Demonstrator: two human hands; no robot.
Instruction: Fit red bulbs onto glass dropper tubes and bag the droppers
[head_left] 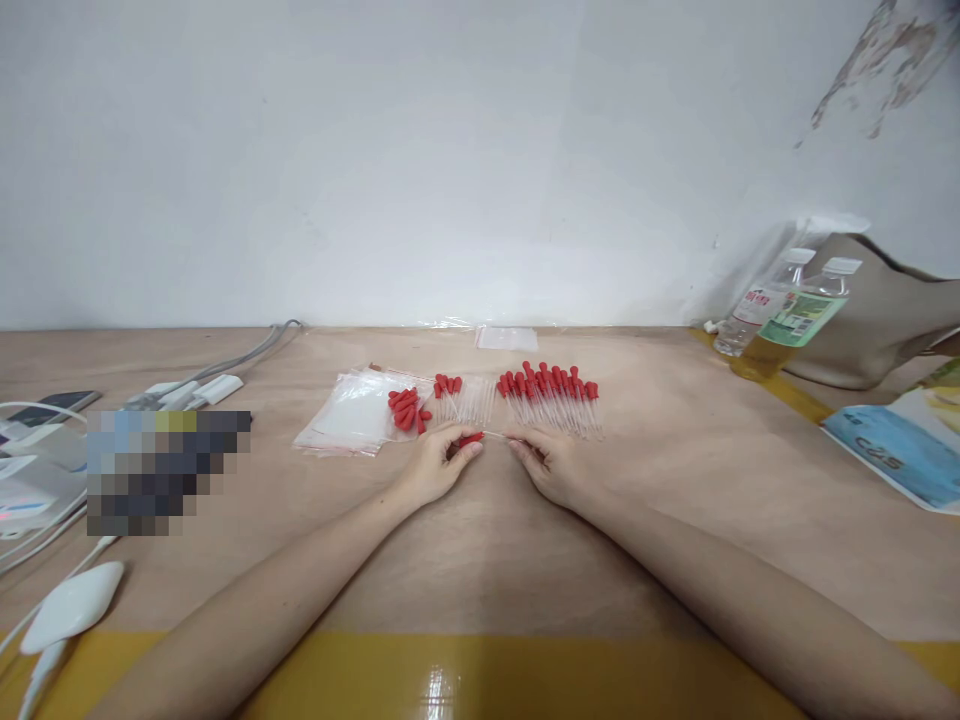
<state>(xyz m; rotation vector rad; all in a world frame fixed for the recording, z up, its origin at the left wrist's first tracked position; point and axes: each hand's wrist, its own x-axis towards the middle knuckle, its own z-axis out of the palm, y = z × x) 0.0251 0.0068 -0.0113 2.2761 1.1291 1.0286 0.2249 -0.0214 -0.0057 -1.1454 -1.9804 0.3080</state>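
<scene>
My left hand (439, 465) is closed in a pinch on a red rubber dropper bulb (471, 439). A thin glass dropper tube (494, 434) runs from the bulb to my right hand (551, 468), whose fingertips are closed on its other end. How far the tube sits inside the bulb is too small to tell. Just beyond my left hand lies a pile of loose red bulbs (405, 410). Bare glass tubes (478, 400) lie in a row past my fingers, with several red bulbs (448, 384) at its left end. Several red-topped droppers (551, 392) lie beyond my right hand.
Clear plastic bags (349, 412) lie left of the bulbs, and a small clear packet (507, 338) lies by the wall. Chargers and cables (217, 388) crowd the left side. Two bottles (799, 318), a grey bag (877, 320) and a blue packet (892, 450) are at the right.
</scene>
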